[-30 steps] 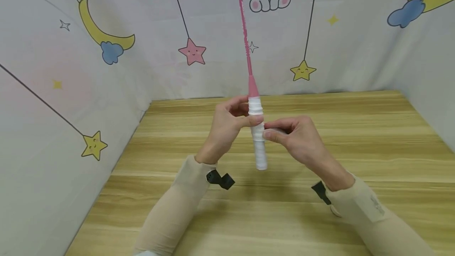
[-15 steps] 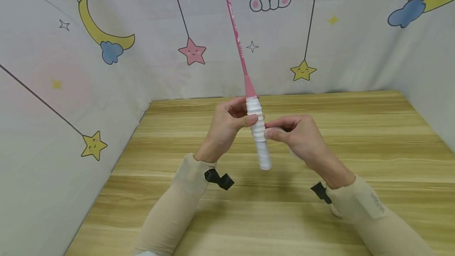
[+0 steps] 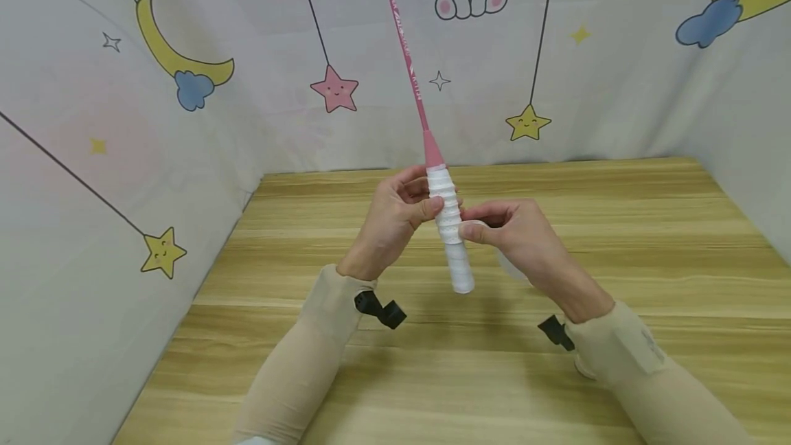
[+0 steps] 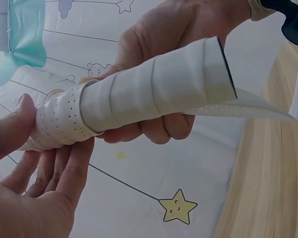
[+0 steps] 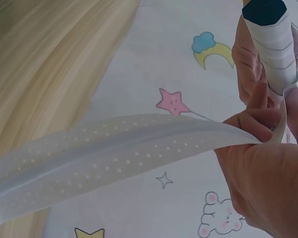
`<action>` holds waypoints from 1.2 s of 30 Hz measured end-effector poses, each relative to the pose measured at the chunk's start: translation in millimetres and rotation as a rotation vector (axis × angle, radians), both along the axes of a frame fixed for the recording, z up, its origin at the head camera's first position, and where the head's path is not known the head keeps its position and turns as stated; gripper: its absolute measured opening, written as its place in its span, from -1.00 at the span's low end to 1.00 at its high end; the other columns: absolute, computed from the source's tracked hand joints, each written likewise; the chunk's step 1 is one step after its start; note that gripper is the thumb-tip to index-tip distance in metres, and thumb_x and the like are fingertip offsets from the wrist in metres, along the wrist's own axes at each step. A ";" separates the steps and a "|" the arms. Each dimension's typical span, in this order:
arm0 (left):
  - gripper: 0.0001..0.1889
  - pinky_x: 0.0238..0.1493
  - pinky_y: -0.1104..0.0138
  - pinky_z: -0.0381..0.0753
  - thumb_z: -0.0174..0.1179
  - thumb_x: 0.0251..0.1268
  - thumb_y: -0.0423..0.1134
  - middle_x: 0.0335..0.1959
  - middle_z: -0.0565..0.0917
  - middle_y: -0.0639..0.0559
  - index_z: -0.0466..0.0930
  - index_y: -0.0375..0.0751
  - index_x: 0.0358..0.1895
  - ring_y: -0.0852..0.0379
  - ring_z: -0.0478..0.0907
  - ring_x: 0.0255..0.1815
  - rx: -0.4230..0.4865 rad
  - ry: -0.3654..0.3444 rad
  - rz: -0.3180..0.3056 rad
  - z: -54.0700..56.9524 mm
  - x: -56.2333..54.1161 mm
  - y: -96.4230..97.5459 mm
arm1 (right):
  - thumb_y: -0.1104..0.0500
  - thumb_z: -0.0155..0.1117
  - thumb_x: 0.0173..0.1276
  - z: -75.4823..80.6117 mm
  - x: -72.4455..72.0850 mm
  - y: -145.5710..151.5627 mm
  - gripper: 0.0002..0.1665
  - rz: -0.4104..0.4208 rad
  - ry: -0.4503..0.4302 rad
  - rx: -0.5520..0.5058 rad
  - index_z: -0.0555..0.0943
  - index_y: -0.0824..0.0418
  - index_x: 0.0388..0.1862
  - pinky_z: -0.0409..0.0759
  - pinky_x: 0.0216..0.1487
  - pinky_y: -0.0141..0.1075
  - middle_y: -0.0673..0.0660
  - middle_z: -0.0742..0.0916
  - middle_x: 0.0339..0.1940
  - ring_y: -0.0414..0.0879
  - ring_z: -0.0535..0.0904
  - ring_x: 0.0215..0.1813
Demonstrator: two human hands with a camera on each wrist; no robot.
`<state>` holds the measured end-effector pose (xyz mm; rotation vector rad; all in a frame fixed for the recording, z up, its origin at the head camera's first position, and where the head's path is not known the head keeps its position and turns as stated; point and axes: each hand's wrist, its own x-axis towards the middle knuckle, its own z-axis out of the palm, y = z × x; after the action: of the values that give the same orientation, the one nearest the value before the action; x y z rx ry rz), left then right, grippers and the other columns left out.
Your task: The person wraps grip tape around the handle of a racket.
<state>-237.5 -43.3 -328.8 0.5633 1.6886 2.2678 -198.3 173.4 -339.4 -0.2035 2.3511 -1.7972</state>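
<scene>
A pink badminton racket (image 3: 408,60) is held upright with its shaft tilted to the left; its head is out of view. White perforated grip tape (image 4: 59,116) is wound round the upper handle, while the lower handle (image 3: 459,270) shows a smoother white wrap. My left hand (image 3: 395,215) holds the wound part between thumb and fingers. Beside the handle, my right hand (image 3: 519,232) pinches the loose length of grip tape (image 5: 114,148) where it leaves the handle. In the right wrist view that strip trails far to the left.
Below the hands lies a wood-grain table (image 3: 494,376). A white cloth backdrop (image 3: 247,5) with moons and stars stands behind and at the sides. A teal object (image 4: 27,39) shows at the upper left in the left wrist view.
The racket has rolled in my left hand, bringing the shaft's lettering into view, and its top has swung left. My left thumb has shifted slightly left. More tape shows below my right hand.
</scene>
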 end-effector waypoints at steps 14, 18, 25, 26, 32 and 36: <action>-0.51 0.25 0.29 0.76 0.21 0.55 -0.53 0.17 0.76 -0.32 0.48 -0.43 0.48 0.22 0.81 0.00 -0.075 0.093 0.060 -6.2 -2.4 1.1 | 0.17 0.42 0.58 -8.1 -3.5 -4.0 -0.61 0.054 0.067 -0.037 0.76 0.36 0.26 0.68 0.18 -0.35 0.04 0.90 0.02 -0.23 0.75 0.04; -0.49 0.10 0.34 0.73 0.44 0.41 -0.38 0.07 0.76 -0.23 0.62 -0.33 0.39 0.18 0.71 -0.03 -0.264 0.234 0.195 -6.0 0.1 6.0 | 0.16 0.48 0.53 -10.0 -2.1 -6.9 -0.63 -0.002 0.086 -0.038 0.79 0.34 0.20 0.70 0.13 -0.35 0.09 0.90 0.01 -0.19 0.75 0.01; -0.49 0.00 0.33 0.72 0.55 0.29 -0.38 -0.04 0.77 -0.21 0.70 -0.28 0.30 0.10 0.68 -0.09 -0.389 0.307 0.287 -3.0 4.4 9.4 | 0.14 0.58 0.44 -11.7 0.0 -9.7 -0.64 -0.049 0.097 -0.010 0.84 0.30 0.12 0.73 0.10 -0.34 0.18 0.91 0.02 -0.17 0.78 -0.01; -0.49 -0.01 0.34 0.72 0.55 0.29 -0.39 -0.04 0.77 -0.21 0.71 -0.28 0.30 0.10 0.67 -0.09 -0.386 0.302 0.282 -2.5 4.4 9.0 | 0.14 0.59 0.44 -11.3 0.2 -9.8 -0.64 -0.047 0.098 0.003 0.84 0.29 0.12 0.72 0.10 -0.33 0.19 0.91 0.02 -0.16 0.79 -0.01; -0.50 -0.02 0.32 0.72 0.54 0.28 -0.42 -0.13 0.74 -0.12 0.72 -0.27 0.31 0.13 0.64 -0.13 -0.366 0.281 0.241 -0.6 3.9 5.0 | 0.15 0.56 0.46 -8.0 2.4 -8.0 -0.67 0.007 0.119 0.058 0.85 0.27 0.12 0.73 0.09 -0.32 0.22 0.90 0.06 -0.17 0.79 -0.01; -0.54 0.01 0.30 0.72 0.52 0.29 -0.43 -0.23 0.72 0.02 0.74 -0.30 0.26 0.14 0.64 -0.16 -0.346 0.280 0.218 -0.1 3.8 2.5 | 0.19 0.53 0.48 -5.7 4.1 -6.2 -0.70 0.040 0.133 0.057 0.85 0.30 0.11 0.75 0.05 -0.36 0.25 0.90 0.06 -0.20 0.79 -0.03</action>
<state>-233.7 -40.7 -328.9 0.6655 2.3197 2.0313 -194.1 167.2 -345.1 -0.3701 2.4654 -1.7457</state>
